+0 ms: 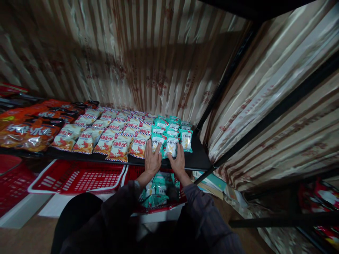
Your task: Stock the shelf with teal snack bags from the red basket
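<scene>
Head view: left hand (152,161), thumb apart from fingers, rests at the front-left green packet; just right of it, the middle green packet (172,145) points lengthwise away on the shelf (197,155), right hand (178,163) nearest, thumb spread.

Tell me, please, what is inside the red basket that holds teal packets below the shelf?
Several teal snack packets lie piled in the red basket. Whatever is under them cannot be seen, and the left sleeve covers part of the basket's left side.
</scene>
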Available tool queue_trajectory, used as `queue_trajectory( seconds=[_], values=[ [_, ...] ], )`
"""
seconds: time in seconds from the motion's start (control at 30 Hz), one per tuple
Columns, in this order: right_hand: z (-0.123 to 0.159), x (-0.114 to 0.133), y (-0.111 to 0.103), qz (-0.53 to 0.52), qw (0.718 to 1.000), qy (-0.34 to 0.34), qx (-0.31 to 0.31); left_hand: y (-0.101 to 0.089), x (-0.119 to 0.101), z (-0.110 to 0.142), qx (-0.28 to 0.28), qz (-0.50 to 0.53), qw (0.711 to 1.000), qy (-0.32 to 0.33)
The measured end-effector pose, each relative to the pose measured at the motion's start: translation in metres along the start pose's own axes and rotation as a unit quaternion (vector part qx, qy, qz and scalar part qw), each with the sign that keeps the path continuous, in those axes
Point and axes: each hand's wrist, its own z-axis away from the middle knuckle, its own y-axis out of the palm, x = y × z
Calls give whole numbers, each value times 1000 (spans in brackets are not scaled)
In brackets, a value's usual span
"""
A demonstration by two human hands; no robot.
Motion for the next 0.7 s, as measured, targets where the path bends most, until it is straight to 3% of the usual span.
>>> queue_trajectory(
  seconds=[0.7],
  values=[
    [3,1,6,1,999,-33,17,15,6,1,-10,-25,998,-53]
  ],
)
